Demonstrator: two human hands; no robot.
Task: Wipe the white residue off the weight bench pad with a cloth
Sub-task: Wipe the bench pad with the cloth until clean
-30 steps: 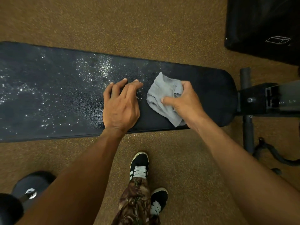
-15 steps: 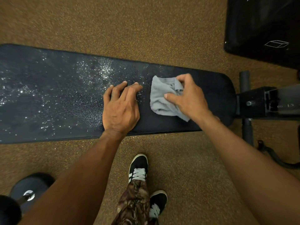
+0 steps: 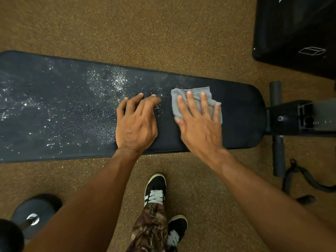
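Two bare hands lie on the long black textured vinyl weight bench pad point(image 3: 240, 113), which runs across the brown speckled rubber floor point(image 3: 163, 33). The right hand point(image 3: 198, 128) presses flat on the small crumpled grey cloth point(image 3: 196, 94), fingers straight and spread and curled round nothing. The cloth sits on the pad's far half near its rounded right end. The left hand point(image 3: 136, 124) rests palm down just beside the cloth, apart from it, with fingers loosely bent and holding nothing. White speckled residue point(image 3: 118, 80) scatters over the pad to the left of both hands. The dark metal bench frame point(image 3: 300, 117) joins the pad's right end. A black-and-white laced sneaker point(image 3: 155, 190) stands below the pad, and a black dumbbell point(image 3: 34, 213) lies at lower left.
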